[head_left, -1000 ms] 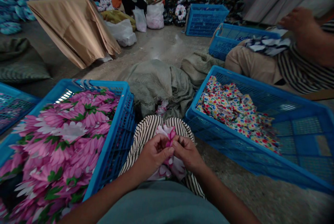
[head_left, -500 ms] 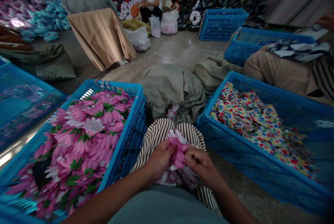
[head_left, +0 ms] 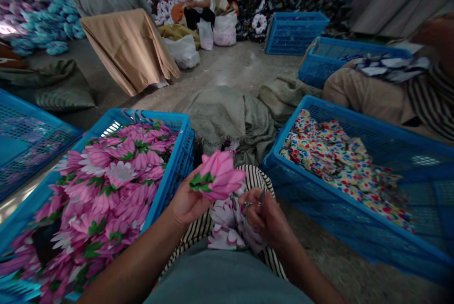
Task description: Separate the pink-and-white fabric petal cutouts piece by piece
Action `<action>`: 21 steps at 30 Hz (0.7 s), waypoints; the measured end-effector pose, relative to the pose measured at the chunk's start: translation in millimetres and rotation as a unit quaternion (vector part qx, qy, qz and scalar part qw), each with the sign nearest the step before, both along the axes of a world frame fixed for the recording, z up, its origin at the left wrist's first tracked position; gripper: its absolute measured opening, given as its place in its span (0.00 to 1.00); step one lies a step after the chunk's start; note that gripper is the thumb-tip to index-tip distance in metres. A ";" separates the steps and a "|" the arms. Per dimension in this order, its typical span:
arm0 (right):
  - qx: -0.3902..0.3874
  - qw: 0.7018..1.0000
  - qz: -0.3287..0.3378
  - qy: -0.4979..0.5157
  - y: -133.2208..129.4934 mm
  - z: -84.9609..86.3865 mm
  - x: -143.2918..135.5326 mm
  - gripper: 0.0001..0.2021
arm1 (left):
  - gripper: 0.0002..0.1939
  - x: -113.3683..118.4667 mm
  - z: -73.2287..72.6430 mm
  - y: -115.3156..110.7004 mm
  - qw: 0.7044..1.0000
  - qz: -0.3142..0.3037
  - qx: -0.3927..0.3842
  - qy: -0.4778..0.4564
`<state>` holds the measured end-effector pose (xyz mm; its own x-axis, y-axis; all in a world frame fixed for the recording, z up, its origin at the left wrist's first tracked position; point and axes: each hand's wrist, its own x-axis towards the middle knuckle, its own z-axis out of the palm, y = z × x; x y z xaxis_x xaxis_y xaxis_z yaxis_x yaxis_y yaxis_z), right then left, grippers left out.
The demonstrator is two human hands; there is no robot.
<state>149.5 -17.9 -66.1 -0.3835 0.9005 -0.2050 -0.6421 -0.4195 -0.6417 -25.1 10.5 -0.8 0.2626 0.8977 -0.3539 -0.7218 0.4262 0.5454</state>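
My left hand (head_left: 190, 202) holds a pink fabric flower (head_left: 225, 176) up over my lap, its green leaf base towards my palm and its petals pointing right. Just right of it, my right hand (head_left: 266, 219) is closed around a small dark pointed tool (head_left: 261, 198), mostly hidden by the fingers; its exact kind I cannot make out. Below both hands, several pale pink and white petal pieces (head_left: 227, 228) lie on my striped trousers (head_left: 253, 178).
To my left stands a blue crate (head_left: 186, 126) heaped with pink flowers (head_left: 117, 190). On the right, another blue crate (head_left: 329, 186) holds colourful spotted fabric pieces (head_left: 336, 152). Grey-green sacking (head_left: 223, 115) lies ahead. A person in striped sleeves sits at the right; others sit farther back.
The pink flower, bunched between both hands before, now shows its full petals and green base. My left hand has moved left with it, and my right hand has come away from it.
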 end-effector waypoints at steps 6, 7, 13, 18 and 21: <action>0.009 0.995 -0.054 -0.081 9.6 12.0 -14.2 0.27 | 0.10 17.2 -17.2 -7.0 0.950 0.031 0.121 0.285; 0.002 0.993 -0.064 -0.100 11.2 12.2 -15.1 0.26 | 0.10 16.1 -17.0 -7.7 0.934 0.037 0.137 0.328; -0.062 0.993 -0.035 -0.096 18.6 11.3 -20.8 0.18 | 0.11 16.5 -19.3 -9.1 0.945 0.033 0.128 0.298; -0.104 0.994 0.028 -0.008 26.8 16.5 -23.0 0.17 | 0.08 22.6 -18.6 -8.6 0.985 -0.021 0.075 0.153; -0.112 0.993 0.017 0.040 28.4 17.9 -20.6 0.14 | 0.05 17.2 -13.4 -6.2 0.998 -0.022 0.019 0.061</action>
<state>128.9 10.5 -48.2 -0.4362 0.8220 -0.3660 -0.6695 -0.5683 -0.4784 -7.9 4.3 -14.1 0.2596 0.8992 -0.3521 -0.6297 0.4340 0.6442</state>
